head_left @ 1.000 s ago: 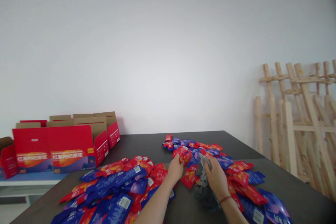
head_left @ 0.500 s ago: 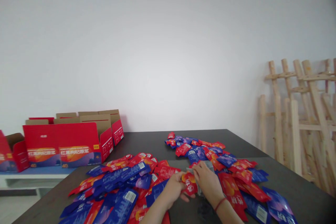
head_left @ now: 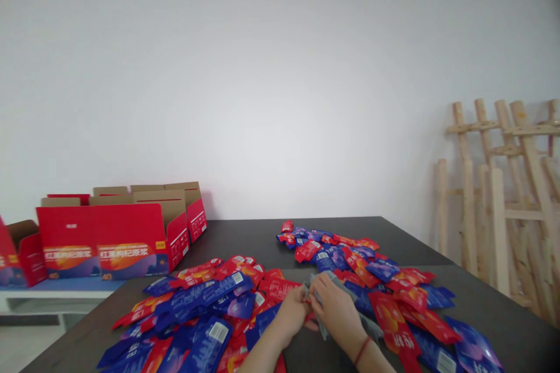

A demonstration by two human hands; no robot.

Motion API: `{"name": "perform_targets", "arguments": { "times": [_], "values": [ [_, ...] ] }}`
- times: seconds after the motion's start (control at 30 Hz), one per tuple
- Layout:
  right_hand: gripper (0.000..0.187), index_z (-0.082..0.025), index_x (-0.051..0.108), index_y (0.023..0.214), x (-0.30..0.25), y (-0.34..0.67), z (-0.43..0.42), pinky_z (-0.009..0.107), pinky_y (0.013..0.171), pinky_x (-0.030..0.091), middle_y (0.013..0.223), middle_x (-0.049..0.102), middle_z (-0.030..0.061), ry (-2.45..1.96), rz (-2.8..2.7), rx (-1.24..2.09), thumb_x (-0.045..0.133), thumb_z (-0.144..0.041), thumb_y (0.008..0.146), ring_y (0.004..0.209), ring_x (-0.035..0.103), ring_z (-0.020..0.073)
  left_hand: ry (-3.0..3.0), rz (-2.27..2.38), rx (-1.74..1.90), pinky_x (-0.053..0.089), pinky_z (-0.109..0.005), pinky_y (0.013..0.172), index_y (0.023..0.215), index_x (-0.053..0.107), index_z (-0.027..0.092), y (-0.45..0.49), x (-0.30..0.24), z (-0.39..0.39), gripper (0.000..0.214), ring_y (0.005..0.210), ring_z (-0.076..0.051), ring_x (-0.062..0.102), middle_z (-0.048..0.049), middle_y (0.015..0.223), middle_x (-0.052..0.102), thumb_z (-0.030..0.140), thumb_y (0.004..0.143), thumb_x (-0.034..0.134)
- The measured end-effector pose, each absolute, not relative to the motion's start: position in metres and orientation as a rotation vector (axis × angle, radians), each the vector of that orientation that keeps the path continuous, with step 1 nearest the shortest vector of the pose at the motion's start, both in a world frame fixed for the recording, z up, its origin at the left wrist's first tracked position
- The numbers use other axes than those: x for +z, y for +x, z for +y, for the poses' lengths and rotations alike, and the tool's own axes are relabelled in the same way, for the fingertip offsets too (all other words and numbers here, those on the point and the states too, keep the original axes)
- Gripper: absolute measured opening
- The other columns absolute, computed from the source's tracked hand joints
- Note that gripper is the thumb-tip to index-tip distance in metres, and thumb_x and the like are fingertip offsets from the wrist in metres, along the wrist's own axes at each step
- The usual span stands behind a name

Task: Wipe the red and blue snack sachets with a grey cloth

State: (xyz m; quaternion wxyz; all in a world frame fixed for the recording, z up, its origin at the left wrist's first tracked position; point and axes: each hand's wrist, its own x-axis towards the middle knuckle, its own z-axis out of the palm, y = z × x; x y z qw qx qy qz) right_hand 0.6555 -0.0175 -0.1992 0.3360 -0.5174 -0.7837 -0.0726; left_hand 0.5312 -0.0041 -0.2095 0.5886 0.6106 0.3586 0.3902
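Observation:
My left hand (head_left: 291,312) and my right hand (head_left: 336,310) meet low in the middle of the dark table (head_left: 245,239). Both are closed on a thin grey stack of sachets (head_left: 326,326) held between them. A red sachet edge shows just under my fingers. Red and blue sachets (head_left: 205,303) lie spread to the left of my hands, and another spread of sachets (head_left: 376,280) runs from the far middle to the right front. A red cord sits on my right wrist.
Open red printed cartons (head_left: 105,242) with brown flaps stand on a low white bench at the left. Wooden frames (head_left: 503,204) lean on the wall at the right. A white wall fills the background.
My left hand came back from the far pile with a red sachet and joined my right hand. Both hands moved nearer to me and a little left, now closed together on the grey stack.

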Motion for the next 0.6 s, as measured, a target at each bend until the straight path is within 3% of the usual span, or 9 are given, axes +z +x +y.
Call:
{"name": "perform_targets", "arguments": {
  "times": [0.17,0.33,0.47,0.6],
  "values": [
    [0.011,-0.024,0.051,0.079,-0.210,0.699,0.002,0.026,0.063,0.040,0.083,0.056,0.0005,-1.520,-1.809,-0.159,0.042,-0.023,0.085,0.076,0.057,0.0157,1.464,0.922,0.887,0.047,-0.021,0.047,0.097,0.061,0.014,0.525,-0.203,-0.002,0.044,0.060,-0.013,0.061,-0.0044,0.082,0.067,0.011,0.056,0.044],
    [0.017,-0.023,0.052,0.076,-0.207,0.735,0.010,0.029,0.071,0.043,0.082,0.058,0.0021,-1.502,-1.622,-0.036,0.041,-0.031,0.086,0.080,0.058,0.0180,1.474,0.989,0.942,0.042,-0.017,0.044,0.103,0.059,0.015,0.520,-0.196,0.003,0.048,0.056,-0.011,0.060,-0.0015,0.075,0.066,0.010,0.058,0.042],
    [0.017,-0.023,0.052,0.081,-0.195,0.712,0.000,0.029,0.074,0.044,0.086,0.058,0.0029,-1.324,-1.624,-0.031,0.040,-0.033,0.087,0.082,0.057,0.0177,1.418,1.019,1.027,0.043,-0.019,0.045,0.101,0.060,0.016,0.524,-0.195,0.002,0.047,0.055,-0.011,0.058,-0.0012,0.080,0.067,0.009,0.058,0.041],
    [0.011,-0.024,0.053,0.083,-0.192,0.668,-0.011,0.025,0.070,0.043,0.089,0.058,0.0018,-1.192,-1.895,-0.113,0.042,-0.024,0.085,0.081,0.057,0.0155,1.401,0.948,1.008,0.046,-0.021,0.049,0.094,0.062,0.015,0.529,-0.196,-0.004,0.043,0.054,-0.011,0.056,-0.0001,0.075,0.066,0.010,0.057,0.042]
  ]
}}
